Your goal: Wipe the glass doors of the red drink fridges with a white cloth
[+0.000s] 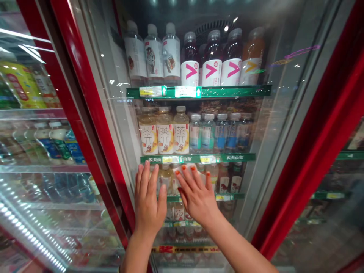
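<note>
Both hands are raised in front of a glass cooler door (pixel 287 125). My left hand (pixel 149 199) has its palm toward the glass and its fingers stretched out, with nothing seen in it. To its right, my right hand (pixel 198 195), with orange-red fingertips, is spread over a thin white cloth or tissue (pixel 202 177) and holds it flat against the glass. Only parts of the white piece show between and beside the fingers. Behind the glass, the hands overlap the shelf of small bottles below the middle green shelf edge (pixel 247 157).
Bottles with tiger labels (pixel 171 57) and dark bottles (pixel 213 64) fill the top shelf inside. Tea bottles (pixel 181 132) stand below. Red door frames (pixel 93 113) run along both sides. More drinks (pixel 19 81) fill a cooler at the left.
</note>
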`<action>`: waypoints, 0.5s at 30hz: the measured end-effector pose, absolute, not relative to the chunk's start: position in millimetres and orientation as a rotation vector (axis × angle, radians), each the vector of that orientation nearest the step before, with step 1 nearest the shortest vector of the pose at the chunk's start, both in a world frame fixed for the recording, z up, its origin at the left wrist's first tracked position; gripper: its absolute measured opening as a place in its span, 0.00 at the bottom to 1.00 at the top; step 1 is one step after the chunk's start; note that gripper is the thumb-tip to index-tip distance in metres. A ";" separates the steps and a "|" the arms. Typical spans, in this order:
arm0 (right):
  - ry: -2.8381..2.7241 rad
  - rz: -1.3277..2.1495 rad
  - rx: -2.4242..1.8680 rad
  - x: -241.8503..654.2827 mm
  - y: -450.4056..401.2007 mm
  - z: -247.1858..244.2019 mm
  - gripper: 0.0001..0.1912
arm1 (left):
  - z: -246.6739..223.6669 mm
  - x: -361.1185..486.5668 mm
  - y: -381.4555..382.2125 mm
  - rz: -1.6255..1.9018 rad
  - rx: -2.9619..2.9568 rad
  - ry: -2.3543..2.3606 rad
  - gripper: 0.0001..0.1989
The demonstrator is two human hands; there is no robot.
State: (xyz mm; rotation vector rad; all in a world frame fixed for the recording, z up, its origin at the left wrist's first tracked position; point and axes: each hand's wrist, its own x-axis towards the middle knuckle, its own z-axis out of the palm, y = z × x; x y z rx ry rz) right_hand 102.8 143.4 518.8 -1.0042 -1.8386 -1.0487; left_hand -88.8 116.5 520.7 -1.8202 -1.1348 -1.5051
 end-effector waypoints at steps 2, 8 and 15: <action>-1.659 -1.000 -1.152 136.4 141.7 523.0 0.44 | 520.7 -87.0 115.6 -1.493 -1.820 -1.146 0.39; -1.583 -0.847 -1.146 142.5 151.3 567.9 0.48 | 528.8 -60.3 115.0 -1.517 -1.834 -1.130 0.39; -1.756 -0.991 -1.042 162.5 144.3 472.2 0.45 | 524.1 -44.5 118.6 -1.446 -1.845 -1.109 0.42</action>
